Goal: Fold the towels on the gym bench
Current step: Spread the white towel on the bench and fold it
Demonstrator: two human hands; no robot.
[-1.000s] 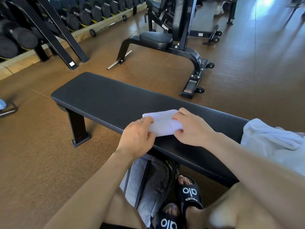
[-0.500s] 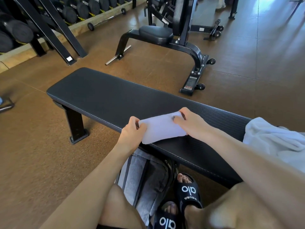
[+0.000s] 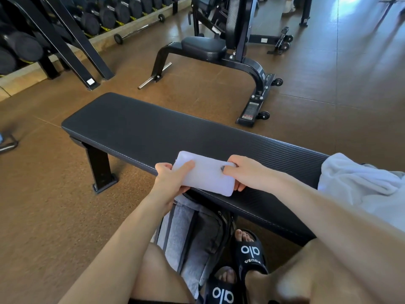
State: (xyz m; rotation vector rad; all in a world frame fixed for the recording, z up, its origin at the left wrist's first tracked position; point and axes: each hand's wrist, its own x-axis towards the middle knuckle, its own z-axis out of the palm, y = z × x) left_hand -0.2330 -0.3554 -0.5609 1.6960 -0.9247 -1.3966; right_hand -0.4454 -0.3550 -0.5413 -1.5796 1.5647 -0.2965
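While both hands (left hand (image 3: 169,178), right hand (image 3: 243,172)) pinch the folded towel (image 3: 207,175), loose towels (image 3: 359,183) crowd the bench (image 3: 153,132).

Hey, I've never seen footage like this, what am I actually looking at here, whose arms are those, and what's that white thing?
There is no machine here. The one view comes from a camera worn on a person's head, looking down at their own bare arms. The left hand and right hand each grip one end of a small folded white towel at the near edge of a black gym bench. A pile of unfolded white towels lies at the bench's right end. A grey bag sits on the floor by the person's black slides.
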